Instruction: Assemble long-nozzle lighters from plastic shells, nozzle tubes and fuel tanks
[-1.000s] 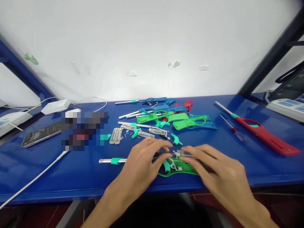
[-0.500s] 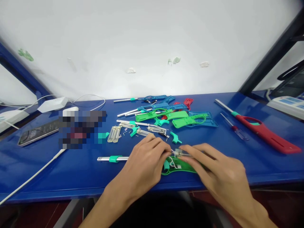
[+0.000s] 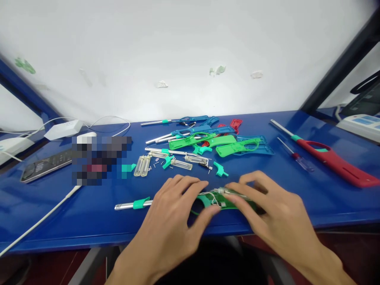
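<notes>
A green lighter shell half lies near the table's front edge, with white wires and a teal trigger in it. Its metal tube, with a teal collar, sticks out to the left. My left hand rests over the tube side, thumb and fingers apart around the trigger area, nothing pinched between them. In my right hand a clear fuel tank is held between thumb and index finger, over the right part of the shell. The palm hides the shell's right end.
Loose tanks, teal triggers and green and blue shells lie behind the hands. A screwdriver and a red lighter are at the right. A phone and white cables lie left.
My left hand's fingers have spread from their pinch at the wires. The tank in my right hand sits lower over the shell. The metal tube has shifted left and slightly nearer.
</notes>
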A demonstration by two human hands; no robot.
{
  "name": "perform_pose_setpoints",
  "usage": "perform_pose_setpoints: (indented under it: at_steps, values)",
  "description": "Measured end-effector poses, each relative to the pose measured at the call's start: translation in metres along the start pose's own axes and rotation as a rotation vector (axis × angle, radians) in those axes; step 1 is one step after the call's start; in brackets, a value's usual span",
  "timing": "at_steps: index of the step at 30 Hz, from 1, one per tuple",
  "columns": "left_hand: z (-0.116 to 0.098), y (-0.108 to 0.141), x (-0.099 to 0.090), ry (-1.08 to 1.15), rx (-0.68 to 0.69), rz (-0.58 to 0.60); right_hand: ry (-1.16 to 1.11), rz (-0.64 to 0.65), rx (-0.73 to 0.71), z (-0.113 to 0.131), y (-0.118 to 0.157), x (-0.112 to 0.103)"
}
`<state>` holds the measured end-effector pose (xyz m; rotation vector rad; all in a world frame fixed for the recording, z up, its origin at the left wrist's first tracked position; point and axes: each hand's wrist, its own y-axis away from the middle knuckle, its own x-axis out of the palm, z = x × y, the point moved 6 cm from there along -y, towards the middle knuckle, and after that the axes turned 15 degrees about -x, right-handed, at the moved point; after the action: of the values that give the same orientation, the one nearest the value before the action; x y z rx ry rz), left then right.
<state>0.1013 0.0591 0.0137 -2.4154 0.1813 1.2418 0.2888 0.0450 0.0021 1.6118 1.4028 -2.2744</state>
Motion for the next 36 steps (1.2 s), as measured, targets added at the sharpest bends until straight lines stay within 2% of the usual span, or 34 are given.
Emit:
perform_pose_setpoints:
  at_steps: [6,10,21,27,36]
  values:
    - [0.005,0.019,0.006,-0.036,-0.026,0.007,-0.160,-0.035,0.055,-0.004,-0.004,-0.003]
    - [0.006,0.018,0.007,-0.026,-0.020,-0.010,-0.210,-0.051,0.102,-0.006,-0.007,-0.006]
    - [0.002,0.018,0.005,-0.025,0.004,-0.015,-0.257,0.070,0.219,-0.017,-0.026,-0.003]
    - [0.003,0.018,0.005,-0.029,-0.002,-0.017,-0.260,0.126,0.250,-0.020,-0.026,0.004]
    - [0.003,0.019,0.006,-0.017,-0.001,0.000,-0.301,0.078,0.231,-0.019,-0.023,0.003]
